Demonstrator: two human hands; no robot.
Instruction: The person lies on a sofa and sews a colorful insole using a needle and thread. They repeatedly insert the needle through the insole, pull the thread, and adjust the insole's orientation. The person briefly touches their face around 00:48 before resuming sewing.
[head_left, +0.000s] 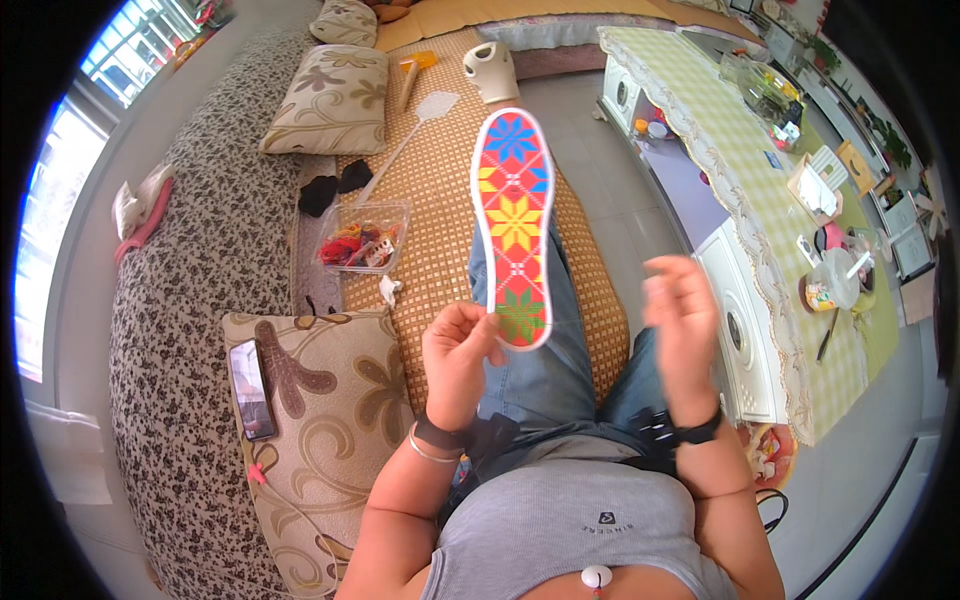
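Note:
My left hand (459, 352) pinches the lower left edge of an embroidered shoe insole (515, 225) between thumb and fingers. The insole is held over my legs with its patterned face up. It has a white rim, a red ground and blue, yellow and green star-shaped flowers. My right hand (681, 322) is raised to the right of the insole, apart from it and slightly blurred. Its fingers are partly bent; whether it holds a needle or fine thread cannot be told.
A clear plastic box (365, 236) of coloured yarn lies on the woven mat (442, 195), near a fly swatter (437, 106). A smartphone (253, 390) rests on a patterned cushion (337, 420). At right, a table with a checked cloth (720, 142) carries a lidded plastic cup (829, 281) and a pen (827, 335).

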